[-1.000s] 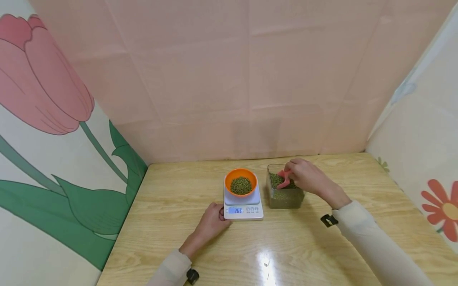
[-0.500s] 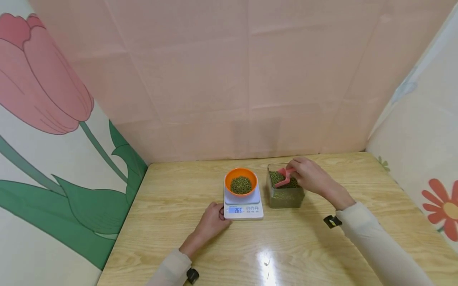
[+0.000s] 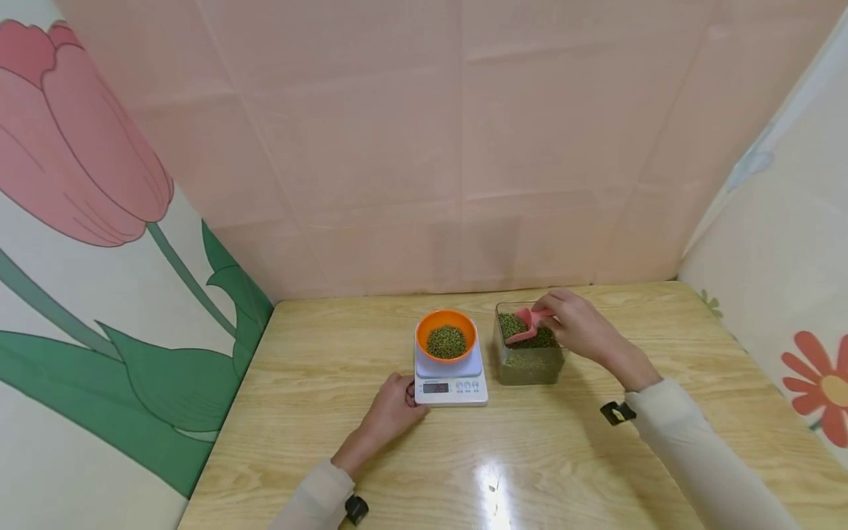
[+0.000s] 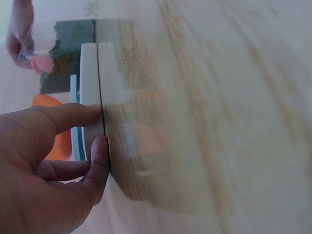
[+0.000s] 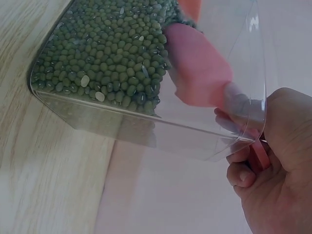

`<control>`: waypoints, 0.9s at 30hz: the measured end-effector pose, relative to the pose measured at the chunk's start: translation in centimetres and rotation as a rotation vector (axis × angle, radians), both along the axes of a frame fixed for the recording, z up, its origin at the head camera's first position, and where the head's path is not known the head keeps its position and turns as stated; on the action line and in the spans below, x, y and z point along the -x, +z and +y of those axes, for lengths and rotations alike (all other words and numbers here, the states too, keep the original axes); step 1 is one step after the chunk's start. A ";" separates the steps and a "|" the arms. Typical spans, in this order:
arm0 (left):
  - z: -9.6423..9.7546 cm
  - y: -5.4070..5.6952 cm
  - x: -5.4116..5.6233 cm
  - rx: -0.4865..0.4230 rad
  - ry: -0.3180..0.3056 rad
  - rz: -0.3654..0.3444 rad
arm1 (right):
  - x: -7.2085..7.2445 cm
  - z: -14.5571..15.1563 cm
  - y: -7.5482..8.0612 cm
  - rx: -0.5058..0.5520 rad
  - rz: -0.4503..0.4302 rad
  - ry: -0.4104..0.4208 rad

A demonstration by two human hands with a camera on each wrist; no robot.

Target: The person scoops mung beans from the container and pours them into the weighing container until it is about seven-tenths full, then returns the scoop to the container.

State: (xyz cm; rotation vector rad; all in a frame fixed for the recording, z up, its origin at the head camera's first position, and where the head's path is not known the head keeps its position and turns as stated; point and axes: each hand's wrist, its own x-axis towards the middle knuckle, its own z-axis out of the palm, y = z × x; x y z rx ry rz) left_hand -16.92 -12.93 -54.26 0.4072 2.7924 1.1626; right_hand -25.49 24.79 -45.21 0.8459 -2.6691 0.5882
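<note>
Currently, pink plastic scoop (image 5: 200, 66) lies partly inside the clear rectangular container (image 3: 530, 369), at its green oval beans (image 5: 107, 53). Right hand (image 3: 578, 325) clamps the handle, presumably for tilt control. Long axis: from container's far-right corner, mouth pointing near-left. Left hand (image 3: 389, 408) pinches the near-left corner of the white flat scale (image 3: 467, 398), likely steadying it beneath the round orange bowl (image 3: 445, 318); wood-grain table's (image 3: 331, 346) far edge behind.

Head view high, downward; wrist views close, sharing container (image 3: 530, 368).
</note>
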 end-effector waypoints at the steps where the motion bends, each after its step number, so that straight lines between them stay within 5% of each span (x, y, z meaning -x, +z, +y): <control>1: 0.0 0.0 0.0 -0.002 0.000 0.001 | 0.0 0.0 0.0 0.002 0.000 -0.005; 27: -0.1 -0.1 -0.1 -0.026 -0.005 0.005 | -0.4 1.1 -0.8 0.124 -0.006 -0.061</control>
